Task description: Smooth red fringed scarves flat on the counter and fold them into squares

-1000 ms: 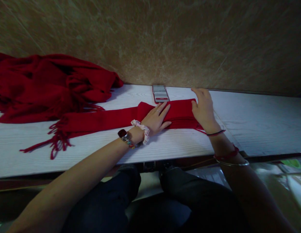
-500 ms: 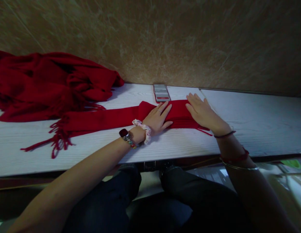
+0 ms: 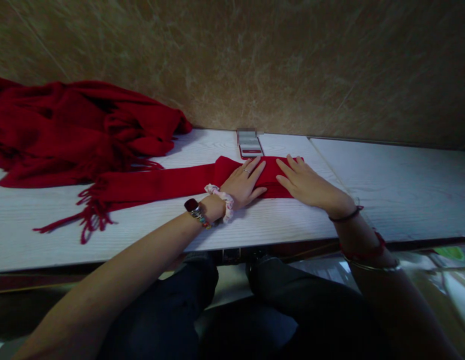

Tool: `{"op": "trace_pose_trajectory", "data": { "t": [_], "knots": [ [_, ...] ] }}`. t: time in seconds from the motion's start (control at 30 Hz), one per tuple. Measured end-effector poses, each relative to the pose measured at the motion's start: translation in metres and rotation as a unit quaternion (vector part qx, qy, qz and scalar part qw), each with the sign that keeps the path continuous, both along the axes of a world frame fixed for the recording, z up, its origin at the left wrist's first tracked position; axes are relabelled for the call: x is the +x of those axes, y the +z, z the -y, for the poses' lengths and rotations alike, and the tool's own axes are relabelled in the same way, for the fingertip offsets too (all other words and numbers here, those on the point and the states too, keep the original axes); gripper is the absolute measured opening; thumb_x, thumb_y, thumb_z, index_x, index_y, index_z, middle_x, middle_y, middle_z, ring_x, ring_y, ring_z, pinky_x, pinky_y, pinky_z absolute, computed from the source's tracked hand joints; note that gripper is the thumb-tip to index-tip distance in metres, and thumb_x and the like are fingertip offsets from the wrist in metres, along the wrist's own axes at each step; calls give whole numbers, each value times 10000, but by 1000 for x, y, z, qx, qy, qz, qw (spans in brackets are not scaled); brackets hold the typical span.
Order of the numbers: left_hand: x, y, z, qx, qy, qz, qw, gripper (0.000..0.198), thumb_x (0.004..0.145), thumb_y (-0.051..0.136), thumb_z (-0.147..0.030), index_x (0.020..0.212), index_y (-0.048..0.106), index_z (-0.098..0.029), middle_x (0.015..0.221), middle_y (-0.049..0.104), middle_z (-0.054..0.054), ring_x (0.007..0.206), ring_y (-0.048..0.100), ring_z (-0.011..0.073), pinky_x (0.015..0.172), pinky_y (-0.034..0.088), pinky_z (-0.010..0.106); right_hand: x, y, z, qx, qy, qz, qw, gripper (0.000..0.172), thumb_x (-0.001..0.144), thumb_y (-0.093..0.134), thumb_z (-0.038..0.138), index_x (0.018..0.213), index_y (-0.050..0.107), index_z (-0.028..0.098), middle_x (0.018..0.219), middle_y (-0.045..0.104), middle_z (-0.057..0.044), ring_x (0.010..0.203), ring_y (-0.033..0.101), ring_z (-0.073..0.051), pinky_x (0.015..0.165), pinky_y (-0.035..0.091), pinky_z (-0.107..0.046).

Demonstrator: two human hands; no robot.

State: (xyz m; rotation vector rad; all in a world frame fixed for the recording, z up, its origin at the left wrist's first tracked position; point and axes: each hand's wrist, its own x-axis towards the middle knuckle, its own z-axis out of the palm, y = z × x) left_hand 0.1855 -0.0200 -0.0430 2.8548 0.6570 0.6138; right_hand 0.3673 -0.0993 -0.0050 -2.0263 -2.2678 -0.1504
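Note:
A red scarf (image 3: 161, 185) lies in a long flat strip on the white wood-grain surface, its fringe spread at the left end and its right part folded over. My left hand (image 3: 242, 185) rests flat on the folded part, fingers spread, with a ring and a pink-white scrunchie at the wrist. To its right, my right hand (image 3: 302, 182) lies open on the scarf's right end, palm down. A phone (image 3: 250, 144) with a lit screen sits just behind the fold.
A loose heap of red fabric (image 3: 75, 130) with fringe covers the back left of the white surface (image 3: 405, 190). Behind runs a brown marbled wall (image 3: 255, 65). Below the front edge are my legs (image 3: 303, 285) and, at right, a green item (image 3: 450, 253).
My right hand has shifted slightly left and down over the scarf's right end. The red strand that stuck out there no longer shows. My left hand has stayed in place.

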Motion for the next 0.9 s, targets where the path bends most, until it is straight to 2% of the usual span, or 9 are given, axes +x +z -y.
{"op": "trace_pose_trajectory", "data": {
  "t": [0.2,0.27,0.4,0.57,0.67,0.8,0.9],
  "knots": [
    [1,1,1,-5,9,-8,1000,634,849,431,-379,1346,215,-50,1412,188,214,1294,207,294,1039,240,409,2,1,-1,-21,-1,-4,1000,580,890,185,429,1356,288,99,1399,302,-181,1296,200,-319,1016,240,-508],
    [1,2,2,-6,13,-7,1000,644,845,434,-376,1344,214,-33,1409,193,218,1293,213,289,1041,240,396,2,8,1,-5,0,-14,1000,558,893,176,424,1352,301,132,1398,318,-152,1298,211,-298,1019,241,-504],
    [0,3,3,-17,12,9,1000,668,846,412,-385,1359,159,-39,1414,192,207,1300,204,269,1037,245,401,-4,20,5,48,7,-14,999,537,892,200,406,1352,295,144,1421,281,-124,1317,143,-291,1023,222,-523],
    [1,3,3,-22,13,-10,1000,666,852,387,-376,1359,143,-19,1420,165,215,1306,191,254,1034,249,394,-7,5,1,13,8,14,1000,557,891,206,365,1324,315,32,1392,299,-207,1295,224,-296,1017,249,-502],
    [1,5,3,-13,12,-30,999,664,853,391,-375,1359,147,-22,1421,168,210,1306,189,254,1034,246,400,-3,-1,-1,6,10,17,1000,566,888,218,373,1324,316,25,1394,292,-212,1294,231,-288,1014,267,-485],
    [-4,10,-1,18,2,-28,999,620,862,388,-376,1343,202,-31,1412,196,209,1293,228,254,1025,265,374,1,10,1,15,33,-3,999,560,887,237,399,1314,353,55,1394,311,-177,1292,244,-269,1024,265,-468],
    [-14,16,-8,53,-36,-39,997,553,853,395,-299,1328,247,-58,1407,223,192,1276,271,239,1009,293,345,3,21,5,10,75,-24,997,549,870,314,415,1320,361,105,1383,353,-124,1281,277,-238,1037,267,-438]
  ]
}}
